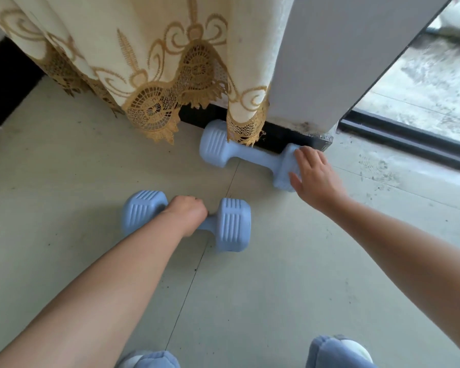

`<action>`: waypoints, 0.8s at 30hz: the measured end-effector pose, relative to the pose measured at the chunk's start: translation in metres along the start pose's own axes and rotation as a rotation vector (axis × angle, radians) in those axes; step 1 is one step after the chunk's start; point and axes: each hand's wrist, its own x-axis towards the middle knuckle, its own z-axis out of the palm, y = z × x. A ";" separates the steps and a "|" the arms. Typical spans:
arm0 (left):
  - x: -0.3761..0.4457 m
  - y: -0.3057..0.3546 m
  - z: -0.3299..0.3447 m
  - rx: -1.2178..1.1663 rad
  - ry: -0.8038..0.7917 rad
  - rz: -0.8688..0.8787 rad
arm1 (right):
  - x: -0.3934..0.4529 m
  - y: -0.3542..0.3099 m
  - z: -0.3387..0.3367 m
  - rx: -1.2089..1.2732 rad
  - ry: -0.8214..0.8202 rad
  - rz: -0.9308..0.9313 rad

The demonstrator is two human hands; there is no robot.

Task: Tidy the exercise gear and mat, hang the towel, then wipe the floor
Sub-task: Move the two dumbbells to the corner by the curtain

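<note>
Two pale blue dumbbells lie on the light tiled floor. The nearer dumbbell (233, 224) sits in the middle, and my left hand (187, 212) is closed around its handle. The farther dumbbell (215, 146) rests against the black skirting at the foot of the wall. My right hand (314, 172) lies flat on that dumbbell's right head, fingers spread. No mat or towel is in view.
A cream curtain (154, 62) with gold lace hem hangs over the far dumbbell's left head. A white wall corner (337, 62) stands behind, with a dark door track (409, 140) and wet balcony floor to the right. My blue slippers (337, 351) show at the bottom.
</note>
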 end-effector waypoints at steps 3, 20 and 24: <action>0.015 0.016 -0.023 0.034 0.077 0.054 | -0.013 0.017 -0.006 -0.009 -0.005 0.001; 0.051 0.042 -0.055 0.066 0.211 0.118 | -0.007 0.012 -0.007 0.234 -0.082 0.238; 0.054 0.040 -0.053 0.081 0.232 0.135 | -0.008 0.010 -0.007 0.251 -0.108 0.247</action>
